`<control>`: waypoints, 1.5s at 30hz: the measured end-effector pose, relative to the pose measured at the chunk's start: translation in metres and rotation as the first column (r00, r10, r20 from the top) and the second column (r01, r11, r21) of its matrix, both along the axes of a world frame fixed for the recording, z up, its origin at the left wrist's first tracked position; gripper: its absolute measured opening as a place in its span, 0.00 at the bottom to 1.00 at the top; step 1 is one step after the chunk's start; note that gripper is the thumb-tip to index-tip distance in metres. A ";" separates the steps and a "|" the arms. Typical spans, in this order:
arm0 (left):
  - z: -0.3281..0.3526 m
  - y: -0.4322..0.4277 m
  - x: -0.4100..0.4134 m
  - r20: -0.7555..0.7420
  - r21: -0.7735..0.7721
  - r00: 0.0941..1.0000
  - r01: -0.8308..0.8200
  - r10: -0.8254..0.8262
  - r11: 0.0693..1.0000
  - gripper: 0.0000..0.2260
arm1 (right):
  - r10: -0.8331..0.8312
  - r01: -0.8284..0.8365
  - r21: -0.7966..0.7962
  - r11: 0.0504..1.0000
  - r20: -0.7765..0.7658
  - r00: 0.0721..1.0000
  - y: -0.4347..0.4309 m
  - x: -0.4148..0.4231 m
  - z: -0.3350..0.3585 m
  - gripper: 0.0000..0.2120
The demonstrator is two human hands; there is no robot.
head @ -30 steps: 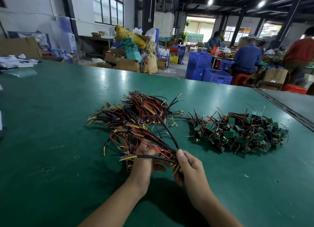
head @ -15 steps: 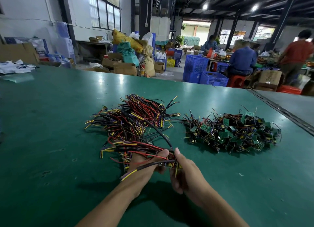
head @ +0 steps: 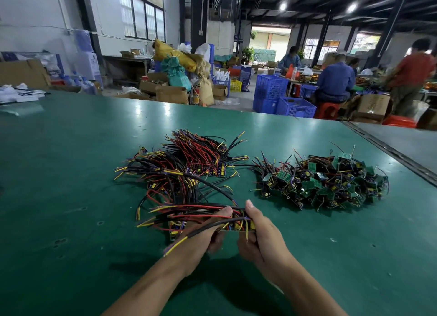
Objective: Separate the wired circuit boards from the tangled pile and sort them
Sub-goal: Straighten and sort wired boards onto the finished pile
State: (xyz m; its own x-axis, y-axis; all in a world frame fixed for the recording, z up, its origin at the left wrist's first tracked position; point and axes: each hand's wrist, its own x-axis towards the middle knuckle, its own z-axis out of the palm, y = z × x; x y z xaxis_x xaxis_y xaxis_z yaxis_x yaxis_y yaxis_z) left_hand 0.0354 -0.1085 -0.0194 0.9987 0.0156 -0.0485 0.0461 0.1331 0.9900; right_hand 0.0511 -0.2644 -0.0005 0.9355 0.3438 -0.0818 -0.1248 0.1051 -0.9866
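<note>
Fingers [head: 223,213] on the left hand [head: 201,242] are curled round a bundle [head: 189,212] of wired boards, held low over the table [head: 71,185] with the loose wire ends fanning out to the left. Right hand [head: 262,237] pinches the board end of the same bundle, thumb on top and the other fingers tucked under. So both hands are full and neither is spread wide. Can't tell how many boards are in the grip, looks like a few stacked.

Behind the hands there are 2 heaps. Left heap [head: 184,164] is mostly red, black and yellow wires lying roughly combed in groups, so I'd guess that's the sorted stuff. Right heap [head: 326,180], set apart from it, is a proper rat's nest of green boards facing every which way with wires poking out.

My read: roughly halfway, maybe a bit under. The bundle in hand looks about ready to join the left heap, and the whole right heap is left to pull apart.
</note>
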 end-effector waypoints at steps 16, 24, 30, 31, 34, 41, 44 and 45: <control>0.020 -0.009 -0.010 -0.019 -0.330 0.987 0.146 -0.161 0.933 0.06 | 0.039 -0.018 0.164 0.986 -0.129 0.991 0.006 -0.004 -0.001 0.28; 0.019 -0.013 -0.011 -0.002 -0.360 0.987 0.147 -0.159 0.921 0.08 | 0.118 -0.059 0.297 0.953 -0.183 0.976 0.008 -0.006 0.001 0.30; 0.031 -0.005 -0.008 -0.011 -0.355 0.995 0.088 -0.099 0.931 0.10 | 0.117 -0.049 0.410 0.911 -0.145 0.982 0.002 -0.002 0.002 0.28; 0.031 -0.005 -0.007 -0.046 -0.304 0.996 0.055 -0.072 0.951 0.08 | 0.091 -0.029 0.404 0.914 -0.135 0.987 0.001 -0.001 0.002 0.28; 0.025 -0.005 -0.003 -0.149 -0.119 0.989 -0.028 0.010 0.993 0.10 | -0.023 0.062 0.373 0.926 -0.108 0.994 -0.001 0.003 0.002 0.26; 0.026 0.003 -0.003 -0.512 0.022 0.833 0.256 -0.209 0.967 0.13 | -0.199 0.201 0.348 0.915 -0.041 0.979 -0.004 0.008 -0.002 0.24; 0.028 0.006 -0.004 -0.589 0.062 0.763 0.371 -0.266 0.926 0.18 | -0.233 0.231 0.385 0.893 -0.042 0.972 -0.004 0.007 -0.002 0.21; 0.028 0.007 -0.005 -0.601 0.093 0.756 0.387 -0.258 0.917 0.19 | -0.240 0.237 0.386 0.892 -0.040 0.970 -0.004 0.007 -0.003 0.20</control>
